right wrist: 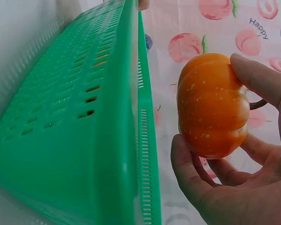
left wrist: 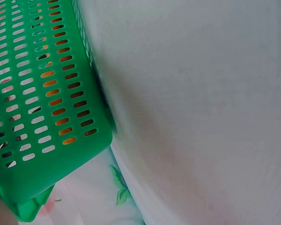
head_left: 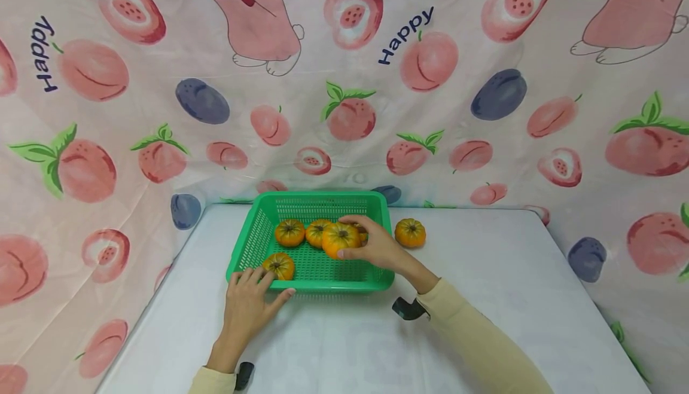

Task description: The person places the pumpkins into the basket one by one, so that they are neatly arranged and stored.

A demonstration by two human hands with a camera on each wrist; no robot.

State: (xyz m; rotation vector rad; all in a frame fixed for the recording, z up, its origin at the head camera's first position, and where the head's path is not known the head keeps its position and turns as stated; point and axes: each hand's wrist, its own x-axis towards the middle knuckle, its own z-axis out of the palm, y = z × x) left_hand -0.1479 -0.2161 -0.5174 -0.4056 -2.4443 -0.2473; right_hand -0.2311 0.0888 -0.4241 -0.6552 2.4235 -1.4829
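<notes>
My right hand [head_left: 379, 244] holds a small orange pumpkin [head_left: 341, 240] over the green plastic basket [head_left: 334, 286]. In the right wrist view the thumb presses near the stem side of this pumpkin [right wrist: 213, 105], with fingers around the other side, above the basket's rim [right wrist: 117, 140]. My left hand [head_left: 250, 301] grips the basket's front left rim, fingers over it and thumb along the outside. Inside sit a front left pumpkin [head_left: 279, 266], a back left pumpkin [head_left: 289, 232] and a middle pumpkin [head_left: 316, 232]; another is mostly hidden behind the right hand.
One more small pumpkin [head_left: 410, 233] sits on the white-covered table [head_left: 484, 274], just right of the basket. A fruit-patterned cloth [head_left: 344, 83] hangs behind the table and down both sides. Each wrist carries a small black camera mount [head_left: 409, 309].
</notes>
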